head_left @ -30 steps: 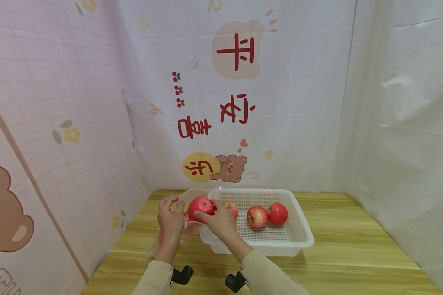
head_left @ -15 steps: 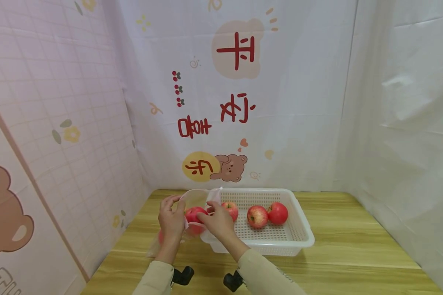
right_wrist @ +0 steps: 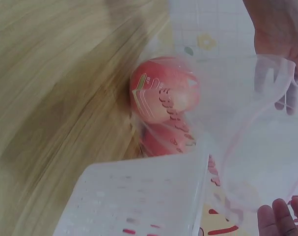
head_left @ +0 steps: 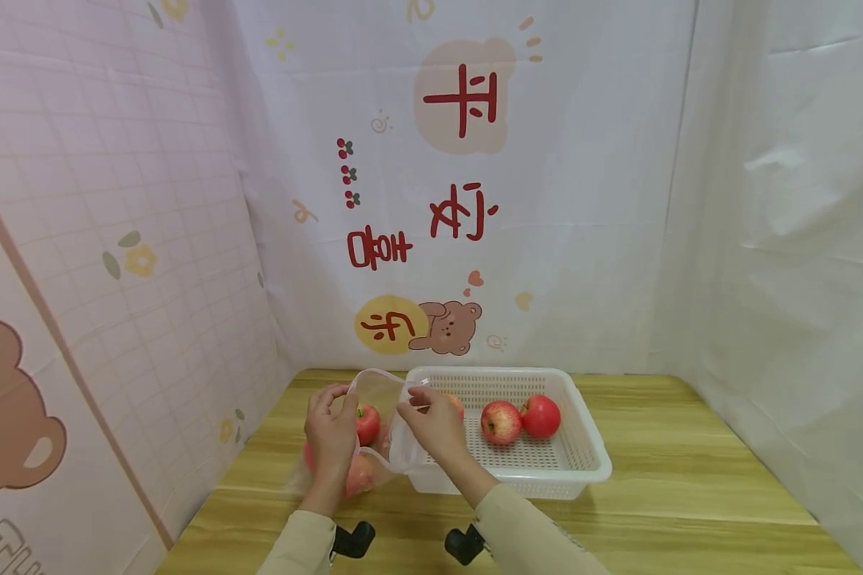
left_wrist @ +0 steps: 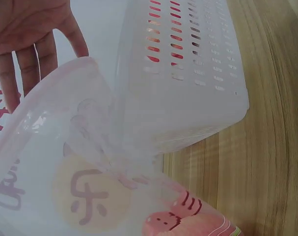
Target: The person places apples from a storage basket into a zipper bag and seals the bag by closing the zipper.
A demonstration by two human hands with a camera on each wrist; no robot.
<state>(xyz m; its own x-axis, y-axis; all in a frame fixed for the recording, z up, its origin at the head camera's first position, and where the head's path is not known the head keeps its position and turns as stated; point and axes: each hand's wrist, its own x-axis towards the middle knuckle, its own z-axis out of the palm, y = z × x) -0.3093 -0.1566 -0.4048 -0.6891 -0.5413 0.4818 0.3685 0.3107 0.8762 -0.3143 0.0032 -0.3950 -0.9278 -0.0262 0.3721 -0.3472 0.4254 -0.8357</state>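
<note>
My left hand (head_left: 331, 431) grips the rim of a clear plastic bag (head_left: 381, 385), its thumb on the near side. The bag's mouth gapes toward the right, and its lower part lies on the table. Inside it show a red apple (head_left: 366, 425) and a paler one (head_left: 359, 474) seen through the printed film; the right wrist view also shows apples (right_wrist: 163, 88) through it. My right hand (head_left: 437, 422) is at the bag's right rim, its palm facing left and fingers fairly straight in the left wrist view. It holds no apple, and its thumb touches the rim.
A white perforated plastic basket (head_left: 586, 435) stands right of the bag, close against it. In it are a streaked apple (head_left: 501, 423), a red apple (head_left: 542, 417) and another apple (head_left: 453, 403) partly behind my right hand. Printed cloth (head_left: 568, 200) hangs behind the wooden table (head_left: 676, 479).
The apple that my right hand held at the bag's mouth has gone down into the bag. My right hand has let go and drawn back slightly right; the left hand keeps its place.
</note>
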